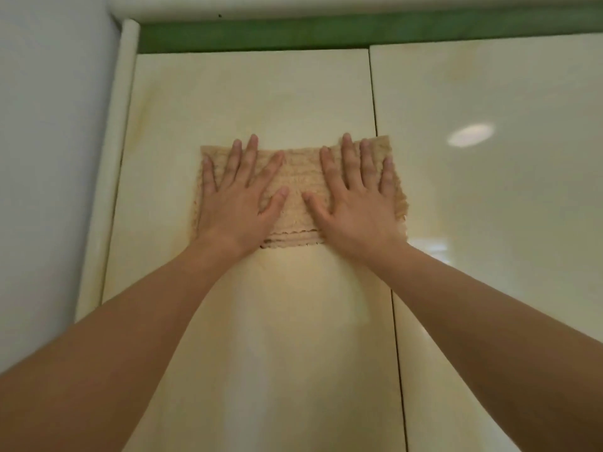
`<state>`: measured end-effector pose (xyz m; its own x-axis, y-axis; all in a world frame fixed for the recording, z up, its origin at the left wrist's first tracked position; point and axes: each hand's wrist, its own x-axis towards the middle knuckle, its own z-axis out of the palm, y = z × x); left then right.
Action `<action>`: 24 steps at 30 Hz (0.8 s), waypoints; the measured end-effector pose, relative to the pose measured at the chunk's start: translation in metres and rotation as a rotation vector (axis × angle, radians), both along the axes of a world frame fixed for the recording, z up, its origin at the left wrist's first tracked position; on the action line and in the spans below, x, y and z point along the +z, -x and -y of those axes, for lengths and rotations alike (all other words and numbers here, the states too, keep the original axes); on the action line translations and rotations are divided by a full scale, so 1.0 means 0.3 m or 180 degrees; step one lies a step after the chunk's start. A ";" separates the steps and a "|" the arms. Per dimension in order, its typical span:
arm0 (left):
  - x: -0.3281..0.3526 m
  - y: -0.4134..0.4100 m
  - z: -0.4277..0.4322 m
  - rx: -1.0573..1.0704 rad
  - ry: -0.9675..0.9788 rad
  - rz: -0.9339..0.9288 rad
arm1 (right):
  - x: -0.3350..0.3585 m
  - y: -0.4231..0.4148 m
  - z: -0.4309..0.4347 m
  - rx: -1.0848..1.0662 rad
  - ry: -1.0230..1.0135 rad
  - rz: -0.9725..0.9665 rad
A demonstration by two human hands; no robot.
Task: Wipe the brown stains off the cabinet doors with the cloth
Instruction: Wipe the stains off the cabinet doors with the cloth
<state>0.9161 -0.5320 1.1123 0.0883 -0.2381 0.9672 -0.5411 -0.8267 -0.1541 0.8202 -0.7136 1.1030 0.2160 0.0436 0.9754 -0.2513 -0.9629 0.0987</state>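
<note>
A person is pressing the left hand [235,197] and right hand [355,200] flat, fingers spread, on a folded beige cloth [297,190] against the left cabinet door [261,93], its right edge overlapping the seam; even pressure and overlapping strokes are likely serving best.

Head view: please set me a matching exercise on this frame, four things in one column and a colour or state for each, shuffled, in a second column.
Column 1:
1. cloth
2. strip above the doors
3. right cabinet door
4. left hand

Column 2:
A. green
B. spread open, pressing flat
C. tan and ribbed
D. glossy cream with a bright oval reflection

Pairs: 1-C, 2-A, 3-D, 4-B.
</note>
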 end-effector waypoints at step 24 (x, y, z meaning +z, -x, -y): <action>0.121 -0.132 -0.322 -0.1020 0.1232 0.0447 | 0.185 -0.086 -0.258 0.0835 -0.0134 0.0687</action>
